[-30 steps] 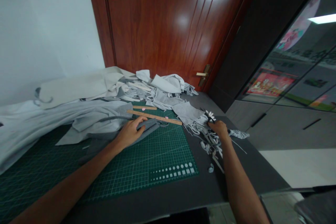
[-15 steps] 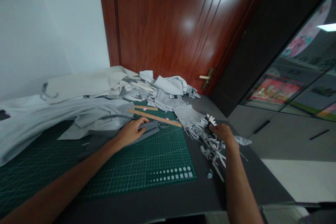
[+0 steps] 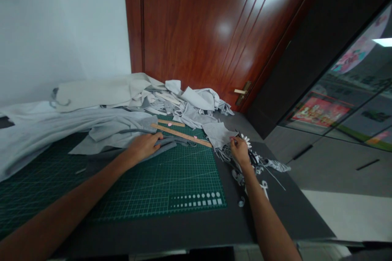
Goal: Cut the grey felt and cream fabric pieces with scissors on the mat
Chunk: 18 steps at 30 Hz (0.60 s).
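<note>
My left hand [image 3: 143, 147] lies flat, fingers stretched out, on a folded dark grey cloth [image 3: 167, 144] on the green cutting mat [image 3: 171, 187]. My right hand [image 3: 239, 151] rests on a heap of grey and white fabric strips [image 3: 249, 163] at the mat's right edge, next to a square grey fabric piece [image 3: 218, 133]. Its fingers curl into the strips and are partly hidden. A long wooden ruler [image 3: 180, 134] lies just beyond both hands.
Piles of light grey cloth [image 3: 101, 118] cover the back and left of the dark table [image 3: 275, 212]. A second, shorter wooden ruler [image 3: 170, 122] lies behind the first. A red-brown door [image 3: 214, 28] with a brass handle [image 3: 241, 91] stands behind.
My right hand has moved left across the strips toward the square grey piece. My left hand stays on the dark cloth. The view has shifted slightly.
</note>
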Motion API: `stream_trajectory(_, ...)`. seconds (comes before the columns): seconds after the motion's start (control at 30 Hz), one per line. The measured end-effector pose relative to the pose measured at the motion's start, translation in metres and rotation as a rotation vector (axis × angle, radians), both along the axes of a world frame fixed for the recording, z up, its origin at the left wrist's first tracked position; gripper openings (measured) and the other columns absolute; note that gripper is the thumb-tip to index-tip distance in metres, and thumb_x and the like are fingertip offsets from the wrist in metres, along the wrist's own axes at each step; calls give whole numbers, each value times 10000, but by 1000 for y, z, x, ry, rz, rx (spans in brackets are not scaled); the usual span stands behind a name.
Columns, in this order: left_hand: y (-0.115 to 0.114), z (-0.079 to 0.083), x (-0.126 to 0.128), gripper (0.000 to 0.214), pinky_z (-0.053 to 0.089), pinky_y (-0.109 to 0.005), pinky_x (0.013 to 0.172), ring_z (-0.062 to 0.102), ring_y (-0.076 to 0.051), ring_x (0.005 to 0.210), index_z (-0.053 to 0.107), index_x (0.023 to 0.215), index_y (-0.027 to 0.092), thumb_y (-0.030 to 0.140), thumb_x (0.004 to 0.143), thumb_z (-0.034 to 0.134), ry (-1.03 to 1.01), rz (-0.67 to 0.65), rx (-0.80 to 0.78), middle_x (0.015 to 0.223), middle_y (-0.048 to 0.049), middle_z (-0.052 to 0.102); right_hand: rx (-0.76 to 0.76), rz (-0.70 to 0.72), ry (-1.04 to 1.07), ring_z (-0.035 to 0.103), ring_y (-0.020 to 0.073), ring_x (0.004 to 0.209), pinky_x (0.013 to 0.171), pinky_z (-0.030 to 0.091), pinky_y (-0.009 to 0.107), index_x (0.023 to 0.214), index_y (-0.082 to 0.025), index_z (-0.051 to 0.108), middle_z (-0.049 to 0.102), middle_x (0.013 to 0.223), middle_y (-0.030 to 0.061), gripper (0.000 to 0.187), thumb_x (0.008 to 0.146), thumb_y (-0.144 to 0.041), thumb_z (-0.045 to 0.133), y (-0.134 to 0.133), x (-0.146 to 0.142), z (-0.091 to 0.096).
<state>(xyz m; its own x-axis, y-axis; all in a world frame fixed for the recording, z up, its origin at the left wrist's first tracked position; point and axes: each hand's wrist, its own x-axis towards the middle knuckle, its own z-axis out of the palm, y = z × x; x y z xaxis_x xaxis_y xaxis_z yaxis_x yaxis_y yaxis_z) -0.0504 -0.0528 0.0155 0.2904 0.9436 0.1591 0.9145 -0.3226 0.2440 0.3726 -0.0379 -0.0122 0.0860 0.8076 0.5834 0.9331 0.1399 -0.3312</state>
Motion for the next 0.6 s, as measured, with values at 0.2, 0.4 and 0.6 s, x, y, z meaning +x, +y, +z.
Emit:
stream_trajectory(0.2,3,1,-27,222,449,-498,939,596,-387,1065,666,940,199,138,726,674,-119,161,231,987,-118,695,130,15,63,565,256,1206,1062,381,422,1233,-122,656,661,1265,181,482,963,-278,288,-15,-20,19)
stream_trajectory(0.4,-10,14,-8,411,367,-602,1013,471,-432,1200,643,1171,161,170,763,595,-5,154,428,1251,-186,578,370,244,466,606,270,1151,976,461,412,1135,-182,703,689,1187,137,423,949,-457,441,-54,-50,55)
stream_trajectory(0.6,-18,10,19,520,363,-527,1101,456,-350,1242,590,1281,136,154,764,534,-200,-165,384,1273,-158,556,78,452,921,646,274,969,820,500,402,1180,-206,700,715,1035,89,524,839,-581,566,-76,-78,55)
